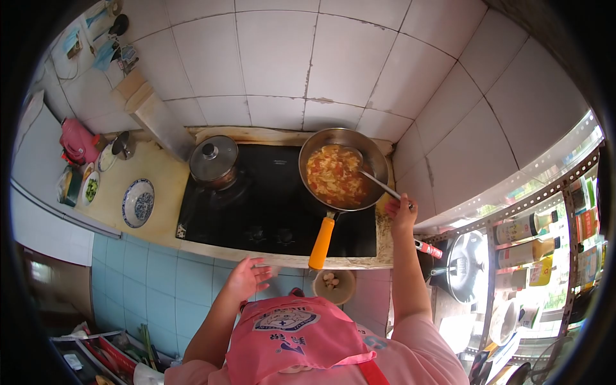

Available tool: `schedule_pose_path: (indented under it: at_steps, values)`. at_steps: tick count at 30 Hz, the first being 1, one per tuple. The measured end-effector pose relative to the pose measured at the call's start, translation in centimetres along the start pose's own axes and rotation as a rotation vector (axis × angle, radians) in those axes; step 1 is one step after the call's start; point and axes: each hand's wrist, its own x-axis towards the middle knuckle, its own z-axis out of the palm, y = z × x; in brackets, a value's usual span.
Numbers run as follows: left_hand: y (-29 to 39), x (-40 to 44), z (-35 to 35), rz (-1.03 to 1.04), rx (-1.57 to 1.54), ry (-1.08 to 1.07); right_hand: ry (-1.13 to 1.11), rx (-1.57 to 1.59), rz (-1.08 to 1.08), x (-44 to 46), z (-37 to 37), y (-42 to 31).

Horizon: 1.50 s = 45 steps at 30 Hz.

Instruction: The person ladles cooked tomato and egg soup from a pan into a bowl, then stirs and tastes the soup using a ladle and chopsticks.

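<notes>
A deep frying pan with an orange handle stands on the right side of the black cooktop. Tomato and egg pieces in reddish liquid fill its bottom. My right hand, at the pan's right, is closed around the end of a metal ladle. The ladle's head lies in the pan, partly sunk in the food. My left hand hangs in front of the counter's edge with its fingers apart, holding nothing; the pan handle is to its right.
A glass-lidded pot sits at the cooktop's left. On the left counter are a blue-and-white bowl and a dish of chopped greens. Below the counter is a bowl of eggs. Shelves with bottles stand at right.
</notes>
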Motion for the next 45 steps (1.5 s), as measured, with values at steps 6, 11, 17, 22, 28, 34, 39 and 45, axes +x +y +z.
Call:
schedule_pose_path:
  at_steps: [6, 11, 17, 22, 28, 34, 39, 45]
  values:
    - [0.9, -2.5, -7.8, 0.231, -0.184, 0.256, -0.005, -0.046, 0.006, 1.6, -1.6, 1.7]
    - [4.3, -4.7, -15.6, 0.428, -0.332, 0.441, -0.075, -0.123, 0.101, 2.0, -3.2, 2.5]
    - [12.1, -7.3, -25.4, 0.63, -0.394, 0.611, 0.004, -0.002, 0.127, -5.7, -6.8, 0.9]
    - [19.4, -8.2, -31.5, 0.738, -0.384, 0.693, 0.163, 0.012, 0.09, -13.6, -10.4, 3.4]
    - [25.8, -5.8, -36.9, 0.695, -0.371, 0.612, 0.265, -0.009, 0.093, -24.7, -9.0, 5.0]
    - [28.7, -4.1, -38.1, 0.679, -0.424, 0.569, 0.267, -0.036, 0.136, -32.3, -8.6, 6.7]
    - [29.7, -2.2, -41.3, 0.739, -0.498, 0.48, 0.165, -0.132, 0.197, -38.8, -4.9, 7.9]
    - [26.1, -7.1, -41.1, 0.781, -0.342, 0.458, -0.162, -0.372, 0.359, -43.9, -0.1, 10.8]
